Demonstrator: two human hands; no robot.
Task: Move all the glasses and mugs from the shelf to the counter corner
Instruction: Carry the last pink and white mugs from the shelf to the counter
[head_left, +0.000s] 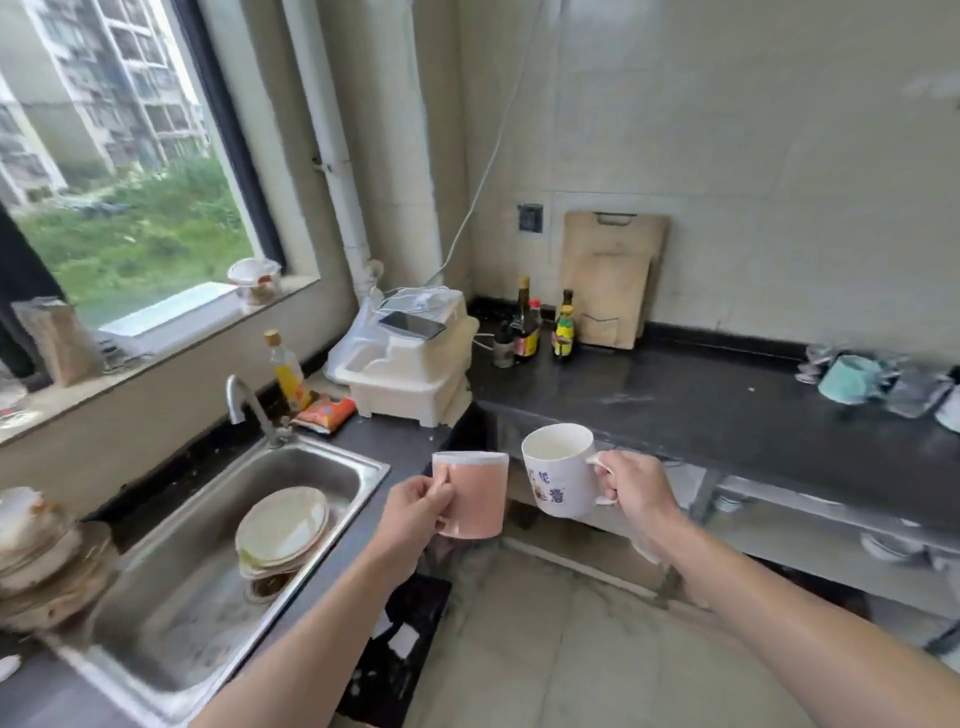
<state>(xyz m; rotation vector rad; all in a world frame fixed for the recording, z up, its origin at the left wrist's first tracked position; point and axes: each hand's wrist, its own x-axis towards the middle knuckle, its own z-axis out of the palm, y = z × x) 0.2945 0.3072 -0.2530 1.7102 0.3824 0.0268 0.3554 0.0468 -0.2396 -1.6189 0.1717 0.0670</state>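
Note:
My left hand (415, 512) grips a pink mug (475, 493) by its handle side and holds it upright in the air. My right hand (636, 493) holds a white mug (558, 470) with blue writing by its handle, tilted slightly left. Both mugs hang in front of the dark counter (675, 395) near its inner corner. At the counter's far right stand a teal mug (849, 379) and several blurred glasses (917, 389). Below the counter runs a metal shelf (810, 525) with a white dish on it.
A steel sink (332, 467) with stacked plates (283, 530) lies to the left. A white dish rack (415, 379) holding a phone fills the corner. Sauce bottles (530, 332) and a cutting board (610, 275) stand against the back wall. More dirty plates (36, 551) pile at far left.

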